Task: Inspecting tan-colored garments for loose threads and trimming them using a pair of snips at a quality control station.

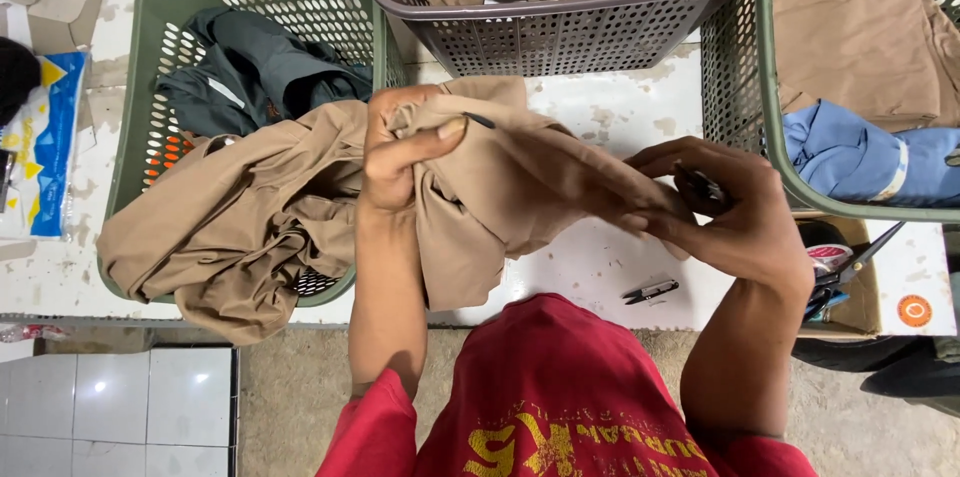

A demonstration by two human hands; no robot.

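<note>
Between crowding baskets, left hand [405, 152] and right hand [725, 212] grip tan garment [500, 187], seemingly taut.

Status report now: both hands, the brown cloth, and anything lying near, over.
Left hand gripping tan garment, bunched. Right hand pinching its fold, small dark tool in fingers. Garment trails into green basket. Spare snips on table, clear of hands.

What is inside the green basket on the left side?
Inside the green basket lies a dark green garment. The tan garment, held by the left hand, drapes over its front rim. An orange patch shows through the holes; the bottom is covered.
</note>
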